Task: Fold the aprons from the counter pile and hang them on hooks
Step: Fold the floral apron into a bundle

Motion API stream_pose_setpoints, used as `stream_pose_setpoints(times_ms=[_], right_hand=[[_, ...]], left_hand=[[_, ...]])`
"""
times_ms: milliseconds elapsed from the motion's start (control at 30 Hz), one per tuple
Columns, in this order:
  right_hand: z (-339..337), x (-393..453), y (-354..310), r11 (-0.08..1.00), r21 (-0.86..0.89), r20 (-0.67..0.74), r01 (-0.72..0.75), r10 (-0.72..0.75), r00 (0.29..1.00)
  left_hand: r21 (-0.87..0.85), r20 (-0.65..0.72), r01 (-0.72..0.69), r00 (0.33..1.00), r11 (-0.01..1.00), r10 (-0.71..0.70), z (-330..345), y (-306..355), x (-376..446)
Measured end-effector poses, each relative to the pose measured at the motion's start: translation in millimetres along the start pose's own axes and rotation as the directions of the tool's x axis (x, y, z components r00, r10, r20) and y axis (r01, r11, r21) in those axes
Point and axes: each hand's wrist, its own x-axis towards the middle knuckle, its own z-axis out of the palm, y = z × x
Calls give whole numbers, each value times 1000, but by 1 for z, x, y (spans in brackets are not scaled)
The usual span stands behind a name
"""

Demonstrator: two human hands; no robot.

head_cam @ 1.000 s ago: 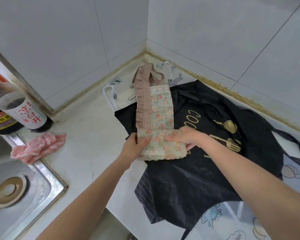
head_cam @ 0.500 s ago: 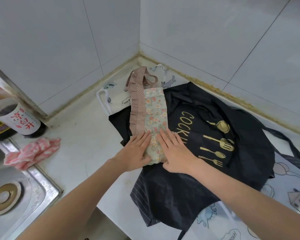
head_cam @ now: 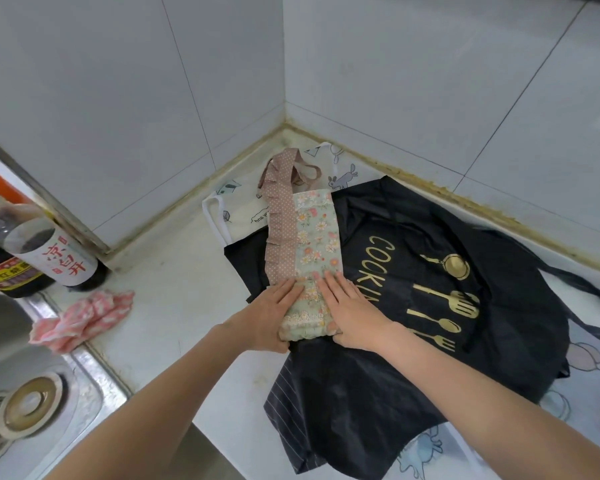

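Floral apron (head_cam: 314, 237), narrow folded strip

A home kitchen: white wall tiles (head_cam: 430, 81) meet in a corner above a pale desk (head_cam: 174, 271). At its left edge sit a steel sink (head_cam: 32, 393) and sauce bottles (head_cam: 32, 258); aprons (head_cam: 413, 306) cover the right.

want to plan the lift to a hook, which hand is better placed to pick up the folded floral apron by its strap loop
Left, probably. The strap loop sits at the far left end of the floral apron, in line with the left hand. The right hand would have to cross over.
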Motion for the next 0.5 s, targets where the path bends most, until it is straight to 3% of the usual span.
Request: stream_pose_setpoints(times_ms=[133, 267, 367, 500], right_hand=[[-39, 7, 11, 986, 168, 124, -1, -20, 992], [-89, -1, 18, 944, 331, -16, 19, -14, 1000], [-90, -6, 20, 898, 439, -10, 28, -27, 1000], [-58, -1, 25, 699, 711, 68, -78, 42, 997]], left_hand=[[-379, -20, 145, 986, 914, -165, -32, -5, -8], [-730, -48, 167, 955, 663, -294, -67, -14, -20], [-836, 1, 161, 956, 524, -292, -70, -14, -33], [-886, 91, 229, 939, 404, -331, -52, -9, -34]])
